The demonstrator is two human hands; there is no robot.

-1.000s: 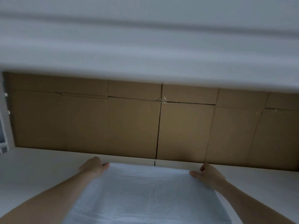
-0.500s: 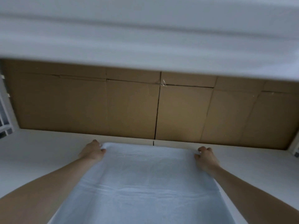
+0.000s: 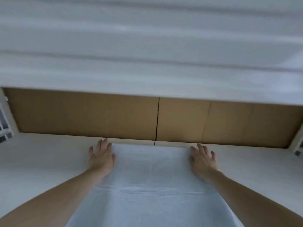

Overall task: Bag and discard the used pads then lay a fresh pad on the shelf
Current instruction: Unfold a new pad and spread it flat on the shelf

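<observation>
Hands lay flat on the far corners of the pad [image 3: 152,182], one at each side. Your left hand [image 3: 102,158] rested palm down at the pad's far left corner, fingers straight and a little spread, gripping nothing; most of it sat on the bare shelf [image 3: 41,163] with its inner edge over the pad's border. Your right hand [image 3: 202,161] did the same at the far right corner, fingers straight and fanned, palm pressed down across the pad's right edge. You had both forearms stretched forward along the pad's two long sides.

The pad lay spread on the white shelf, running from the near edge of the view to a far edge just short of the cardboard [image 3: 85,117] that lined the back. A crease crossed it about halfway along. The cardboard stood upright behind the shelf in two panels, meeting at a dark seam near the middle. A blurred white surface [image 3: 147,46] filled the upper part of the view. White bars [image 3: 5,126] showed at the far left.
</observation>
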